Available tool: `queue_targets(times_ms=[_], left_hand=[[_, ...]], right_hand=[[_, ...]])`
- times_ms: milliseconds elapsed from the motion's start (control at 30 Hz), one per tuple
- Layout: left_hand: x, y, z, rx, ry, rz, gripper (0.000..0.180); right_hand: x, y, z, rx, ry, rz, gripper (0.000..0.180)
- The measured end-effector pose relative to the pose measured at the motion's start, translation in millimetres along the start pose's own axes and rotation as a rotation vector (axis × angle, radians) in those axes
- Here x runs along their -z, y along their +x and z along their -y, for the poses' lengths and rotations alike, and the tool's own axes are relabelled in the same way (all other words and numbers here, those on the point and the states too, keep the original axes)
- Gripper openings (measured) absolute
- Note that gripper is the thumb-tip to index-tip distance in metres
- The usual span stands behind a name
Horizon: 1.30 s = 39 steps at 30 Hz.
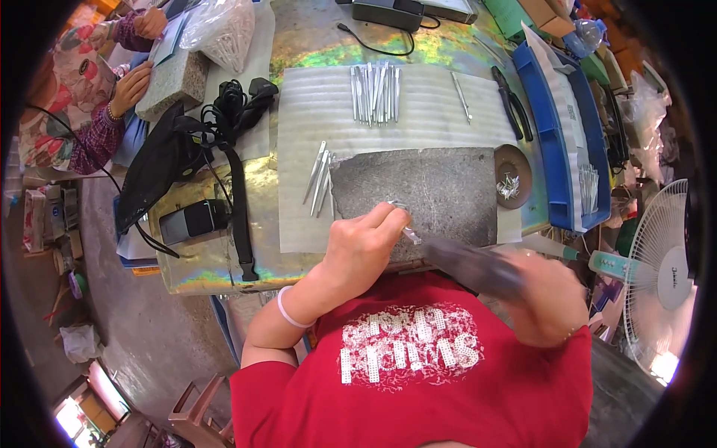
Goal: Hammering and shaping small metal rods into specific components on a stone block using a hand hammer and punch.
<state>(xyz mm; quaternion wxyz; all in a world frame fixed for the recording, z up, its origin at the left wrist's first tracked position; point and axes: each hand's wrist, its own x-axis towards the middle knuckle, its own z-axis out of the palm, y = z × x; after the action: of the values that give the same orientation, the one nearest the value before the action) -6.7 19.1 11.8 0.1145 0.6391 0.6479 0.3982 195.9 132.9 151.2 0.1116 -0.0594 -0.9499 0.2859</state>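
Head view, looking down on a workbench point(224, 261) with an iridescent, rainbow-sheened top, its near edge running just in front of the person's red shirt. On it lies a pale corrugated sheet point(418, 104), and on that a dark grey stone slab point(441, 190) whose near edge meets the bench edge. The left hand point(362, 250) rests on the slab's near left part, fingers closed in a pinch on a small flat metal piece point(409, 233); the piece points down and to the right, its long axis slanting toward the other hand. The right hand point(549, 295), blurred, is wrapped around a dark handled tool point(467, 265) whose long axis runs up and to the left, so that its tip meets the metal piece just beside the left fingertips. The work thus sits between the two hands, nearer the left, right at the slab's near edge. Open slab surface extends away from the hands toward the far side and to the right. A few finished-looking metal strips point(320, 179) lie at the slab's left edge, a larger row of strips point(373, 93) well beyond it, a round dish point(514, 175) at its right, and a blue tray point(560, 149) farther right. Another person's hands point(134, 82) work at the far left corner, well apart.
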Motion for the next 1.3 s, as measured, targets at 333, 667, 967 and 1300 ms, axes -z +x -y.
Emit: queue_targets(times_ms=[333, 667, 967, 1300], left_hand=[[3.5, 2.0, -4.0, 0.033, 0.022, 0.008, 0.019], [-0.2, 2.5, -6.8, -0.005, 0.006, -0.006, 0.017], [14.7, 2.7, -7.9, 0.203, -0.395, 0.028, 0.008], [47.9, 13.4, 2.6, 0.655, -1.574, -0.188, 0.013]], right_hand=[[2.3, 11.7, -0.9, -0.068, -0.08, -0.02, 0.054], [17.1, 3.8, 23.5, 0.103, 0.014, -0.308, 0.031], [-7.3, 13.1, -9.7, -0.136, -0.076, -0.266, 0.045], [-77.6, -4.8, -91.6, -0.395, -0.31, -0.129, 0.048]])
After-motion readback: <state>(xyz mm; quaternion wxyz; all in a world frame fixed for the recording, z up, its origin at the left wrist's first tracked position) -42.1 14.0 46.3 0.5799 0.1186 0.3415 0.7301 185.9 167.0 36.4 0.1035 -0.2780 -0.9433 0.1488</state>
